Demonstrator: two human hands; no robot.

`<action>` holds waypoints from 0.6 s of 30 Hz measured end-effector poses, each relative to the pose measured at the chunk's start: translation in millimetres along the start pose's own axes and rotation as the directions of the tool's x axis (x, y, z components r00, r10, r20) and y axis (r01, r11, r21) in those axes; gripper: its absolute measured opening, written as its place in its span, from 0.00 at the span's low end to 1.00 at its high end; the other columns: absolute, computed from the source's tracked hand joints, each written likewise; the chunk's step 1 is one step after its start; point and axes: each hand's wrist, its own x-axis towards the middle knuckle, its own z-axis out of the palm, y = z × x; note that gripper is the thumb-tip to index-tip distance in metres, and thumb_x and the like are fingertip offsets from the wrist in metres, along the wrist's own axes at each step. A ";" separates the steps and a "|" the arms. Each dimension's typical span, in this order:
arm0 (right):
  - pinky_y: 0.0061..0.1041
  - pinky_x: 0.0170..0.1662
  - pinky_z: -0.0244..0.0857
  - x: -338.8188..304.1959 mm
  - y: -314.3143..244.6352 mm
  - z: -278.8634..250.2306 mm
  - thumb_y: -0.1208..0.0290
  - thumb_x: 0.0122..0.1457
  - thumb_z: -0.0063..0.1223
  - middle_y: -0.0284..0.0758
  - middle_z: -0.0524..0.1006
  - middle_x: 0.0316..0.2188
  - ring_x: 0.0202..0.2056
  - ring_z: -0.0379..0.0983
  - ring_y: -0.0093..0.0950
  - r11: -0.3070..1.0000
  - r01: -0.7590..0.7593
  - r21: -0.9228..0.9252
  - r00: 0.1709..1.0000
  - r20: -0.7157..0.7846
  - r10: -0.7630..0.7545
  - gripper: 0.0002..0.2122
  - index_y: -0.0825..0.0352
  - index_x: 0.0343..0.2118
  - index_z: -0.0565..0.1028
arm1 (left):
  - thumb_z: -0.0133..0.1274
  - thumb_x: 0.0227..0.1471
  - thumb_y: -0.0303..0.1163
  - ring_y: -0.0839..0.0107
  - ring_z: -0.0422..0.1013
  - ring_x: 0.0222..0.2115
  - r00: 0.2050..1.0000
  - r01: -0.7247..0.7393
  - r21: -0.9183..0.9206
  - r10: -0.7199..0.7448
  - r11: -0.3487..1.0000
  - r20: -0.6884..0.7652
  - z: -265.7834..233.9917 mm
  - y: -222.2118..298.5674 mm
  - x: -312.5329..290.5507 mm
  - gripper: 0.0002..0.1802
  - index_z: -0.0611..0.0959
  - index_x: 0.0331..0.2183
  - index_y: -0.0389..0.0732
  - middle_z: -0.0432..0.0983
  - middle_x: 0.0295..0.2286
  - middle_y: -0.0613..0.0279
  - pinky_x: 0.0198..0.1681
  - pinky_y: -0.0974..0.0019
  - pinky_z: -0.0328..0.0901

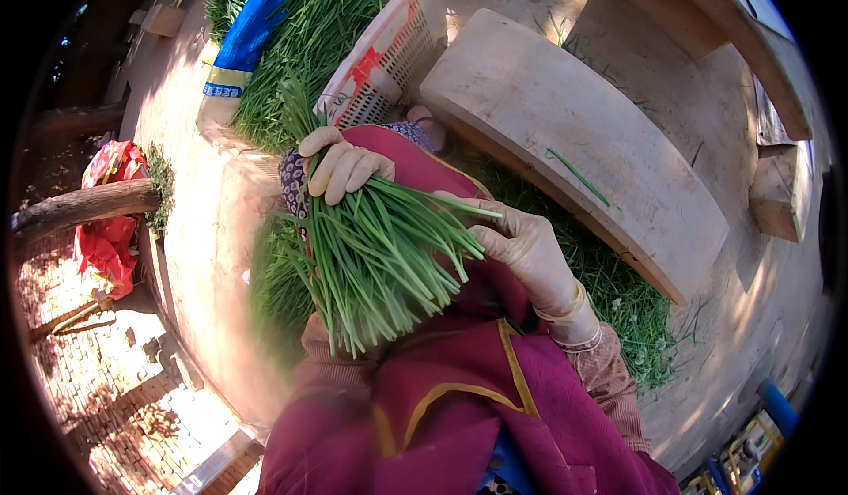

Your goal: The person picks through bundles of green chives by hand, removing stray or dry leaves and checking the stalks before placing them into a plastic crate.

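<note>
**Speaker A:** What do the two gloved hands show here?

**Speaker B:** My left hand (pixel 343 170) is closed around a bunch of long green stalks (pixel 375 252), held above my lap against the maroon apron (pixel 415 442). The leafy ends point up beyond my fist; the paler ends fan out down and to the right. My right hand (pixel 530 252) is partly curled at the fan's edge, touching a single stalk (pixel 473 206) that stands apart from the rest. Whether thumb and finger pinch it, I cannot tell.

**Speaker A:** Which step is this?

**Speaker B:** Picking over the bunch, I judge: the left hand serves as holder, the right as selector. One loose stalk (pixel 579 178) lies on the stone-like slab (pixel 530 89) to my right, and a heap of greens (pixel 322 40) lies ahead, beside the pale crate (pixel 389 45).

**Speaker A:** And the next move?

**Speaker B:** It would call for a sure pinch and a straight pull along the stalk's length, the left grip staying snug without crushing. Too loose, and neighbouring stalks could slip out with it.
</note>
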 end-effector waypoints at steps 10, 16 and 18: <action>0.22 0.49 0.65 -25.4 14.2 -56.8 0.75 0.58 0.55 0.36 0.82 0.37 0.39 0.75 0.22 0.964 0.056 -0.261 0.893 -0.418 -0.165 0.08 0.73 0.38 0.79 | 0.42 0.58 0.37 0.74 0.66 0.26 0.944 0.253 -0.103 -0.268 0.962 -0.193 -2.1 -15.7 3.8 0.19 0.68 0.50 0.44 0.70 0.25 0.72 0.39 0.66 0.57; 0.28 0.51 0.62 -40.7 -43.8 -13.8 0.75 0.44 0.63 0.35 0.79 0.41 0.46 0.71 0.30 0.477 0.310 -0.823 0.820 -0.022 -0.571 0.21 0.59 0.46 0.80 | 0.44 0.52 0.34 0.73 0.62 0.23 0.680 0.414 -0.019 -0.323 0.910 -0.658 29.1 -13.6 7.4 0.12 0.73 0.40 0.48 0.65 0.17 0.74 0.32 0.67 0.55; 0.26 0.50 0.62 -34.9 -44.1 -3.1 0.76 0.46 0.61 0.35 0.79 0.41 0.44 0.71 0.29 0.375 0.309 -0.874 0.821 0.046 -0.569 0.21 0.59 0.47 0.80 | 0.46 0.51 0.34 0.70 0.68 0.28 0.585 0.398 0.016 -0.241 0.917 -0.774 38.2 -21.7 10.8 0.11 0.74 0.39 0.47 0.71 0.21 0.71 0.38 0.64 0.60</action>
